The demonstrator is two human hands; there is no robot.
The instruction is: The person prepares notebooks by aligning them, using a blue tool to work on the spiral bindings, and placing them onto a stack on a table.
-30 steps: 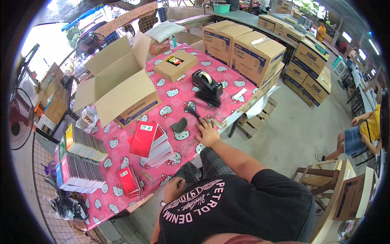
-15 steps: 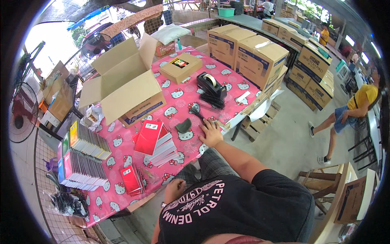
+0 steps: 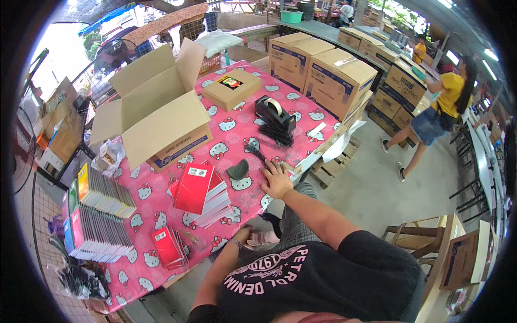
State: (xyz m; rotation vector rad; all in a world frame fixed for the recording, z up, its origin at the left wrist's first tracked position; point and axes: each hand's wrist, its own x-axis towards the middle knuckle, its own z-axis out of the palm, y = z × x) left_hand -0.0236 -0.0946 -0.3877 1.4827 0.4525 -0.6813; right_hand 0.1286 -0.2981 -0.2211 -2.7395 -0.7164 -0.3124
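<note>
My right hand [image 3: 277, 180] lies flat with fingers spread on the pink cartoon-cat tablecloth [image 3: 218, 149], by the table's near right edge. Close to its fingertips is a bundle of thin black coils [image 3: 255, 152]. My left hand [image 3: 242, 235] is low at the front edge, its fingers blurred and partly hidden. Beyond it stands a stack of red-covered notebooks [image 3: 192, 188], fanned askew. A smaller group of red notebooks [image 3: 168, 246] lies to the left. Between the stack and my right hand rests a dark green, half-round piece [image 3: 237, 170].
An open carton [image 3: 180, 142] stands at the table's back left, near rows of spiral notebooks [image 3: 99, 237]. Farther back are a flat brown box [image 3: 231, 91], a black tape dispenser [image 3: 274, 114] and stacked cartons [image 3: 340, 81]. A person in yellow [image 3: 447, 97] is at the right.
My left hand has moved from my lap forward to the table's front edge. The right hand stays on the tablecloth. The person in yellow has moved toward the stacked cartons. My view has shifted slightly.
</note>
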